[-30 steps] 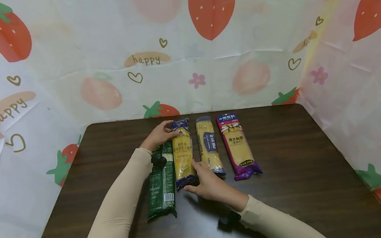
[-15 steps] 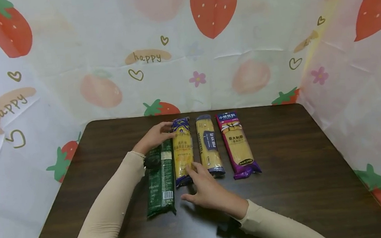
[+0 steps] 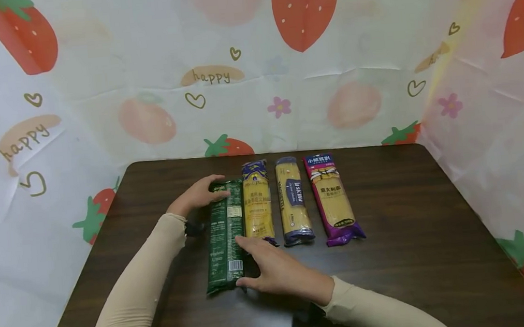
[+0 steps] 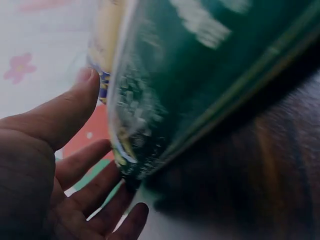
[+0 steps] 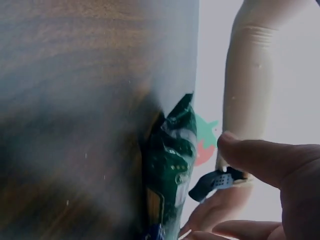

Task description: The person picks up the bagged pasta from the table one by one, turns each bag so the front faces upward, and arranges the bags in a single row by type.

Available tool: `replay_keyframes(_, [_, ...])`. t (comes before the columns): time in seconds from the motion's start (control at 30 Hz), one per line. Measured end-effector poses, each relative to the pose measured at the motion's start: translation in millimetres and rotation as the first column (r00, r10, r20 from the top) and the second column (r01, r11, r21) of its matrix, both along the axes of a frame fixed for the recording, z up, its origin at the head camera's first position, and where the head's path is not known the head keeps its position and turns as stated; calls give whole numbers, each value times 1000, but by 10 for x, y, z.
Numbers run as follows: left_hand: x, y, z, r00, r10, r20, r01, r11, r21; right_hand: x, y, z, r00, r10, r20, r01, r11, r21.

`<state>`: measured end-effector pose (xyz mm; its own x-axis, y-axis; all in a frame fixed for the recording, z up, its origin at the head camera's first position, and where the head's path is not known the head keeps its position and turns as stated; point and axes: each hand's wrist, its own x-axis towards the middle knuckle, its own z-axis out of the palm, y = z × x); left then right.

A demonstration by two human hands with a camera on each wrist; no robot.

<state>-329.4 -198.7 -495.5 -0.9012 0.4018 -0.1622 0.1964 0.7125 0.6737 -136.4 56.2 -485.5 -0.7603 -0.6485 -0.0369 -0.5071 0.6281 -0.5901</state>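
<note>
A green spaghetti pack (image 3: 224, 239) lies lengthwise at the left of a row of pasta packs. At its far end is my left hand (image 3: 196, 195), fingers spread about the tip; in the left wrist view its thumb (image 4: 75, 107) stands apart from the wrapper. My right hand (image 3: 278, 271) is at the near right side of this pack, thumb by the bottom corner and fingers extended toward the edge. The right wrist view shows that thumb (image 5: 260, 155) raised off the green wrapper (image 5: 172, 160). Just right of the green pack lies a yellow and blue pasta pack (image 3: 257, 200).
Farther right lie a spaghetti pack with a blue label (image 3: 293, 202) and a purple-edged pasta pack (image 3: 332, 199). All rest on a dark wooden table (image 3: 405, 255). A white strawberry-print sheet (image 3: 150, 64) hangs around its back and sides.
Both hands have left the yellow and blue pack and shifted left to the green pack. The packs keep their order in the row. The head view has turned slightly.
</note>
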Motion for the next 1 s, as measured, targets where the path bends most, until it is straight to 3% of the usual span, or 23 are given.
replay_keyframes(0.17, [-7, -8, -74, 999, -31, -38, 29, 998, -56, -29, -78, -43, 998, 68, -13, -67, 995, 67])
replay_keyframes(0.33, [-25, -9, -99, 998, -26, -53, 21, 996, -92, -46, -168, -63, 990, 113, -88, -95, 979, 182])
replay_keyframes(0.6, [-19, 21, -99, 998, -31, -48, 25, 991, -132, -22, -299, -100, 975, 73, -210, -7, 954, 300])
replay_keyframes(1.0, [-21, 1, -99, 999, -17, -27, 14, 994, -107, -19, -404, -155, 951, 98, -292, 36, 905, 423])
